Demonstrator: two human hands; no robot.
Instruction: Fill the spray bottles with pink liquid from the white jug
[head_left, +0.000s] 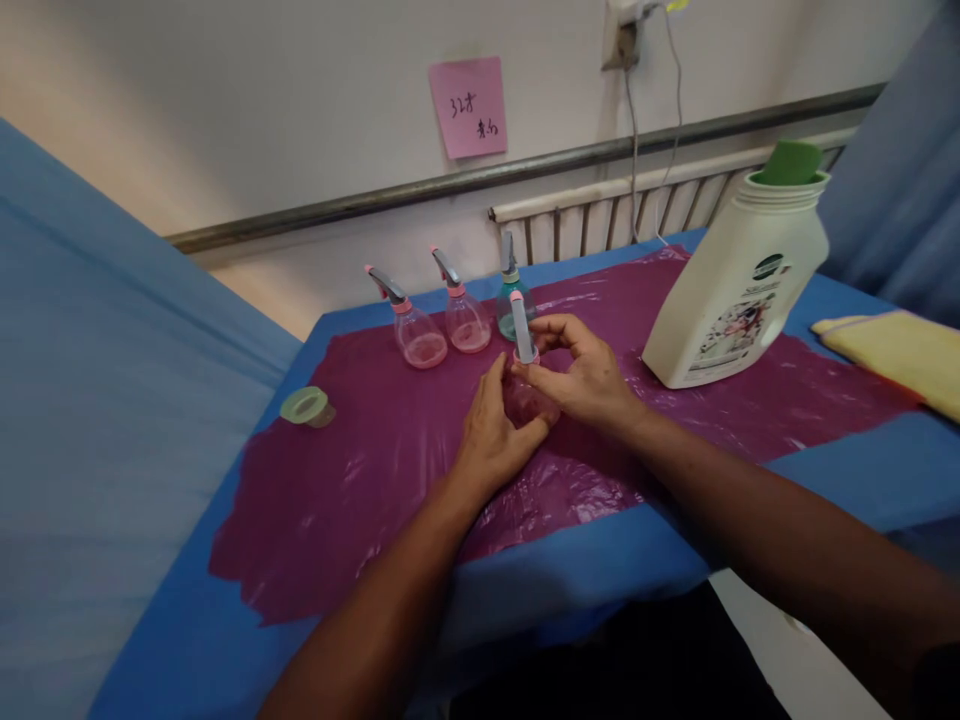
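Both hands are around a clear spray bottle [531,400] with a pink collar and grey trigger head, upright on the purple plastic sheet [375,430]. My left hand [493,428] wraps the bottle's lower body. My right hand [576,368] grips the pink collar and head between thumb and fingers. Just behind stands a teal spray bottle [507,310]. To its left are two clear spray bottles, one [469,325] nearer and one [421,340] farther left, each with pinkish liquid at the bottom.
A large white jug [720,290] with a green piece in its mouth stands at the right. Far left lies a pale green funnel-like piece [304,405]. A yellow cloth [900,350] is at the right edge. Blue curtains [97,400] hang at both sides; a wall rail runs behind.
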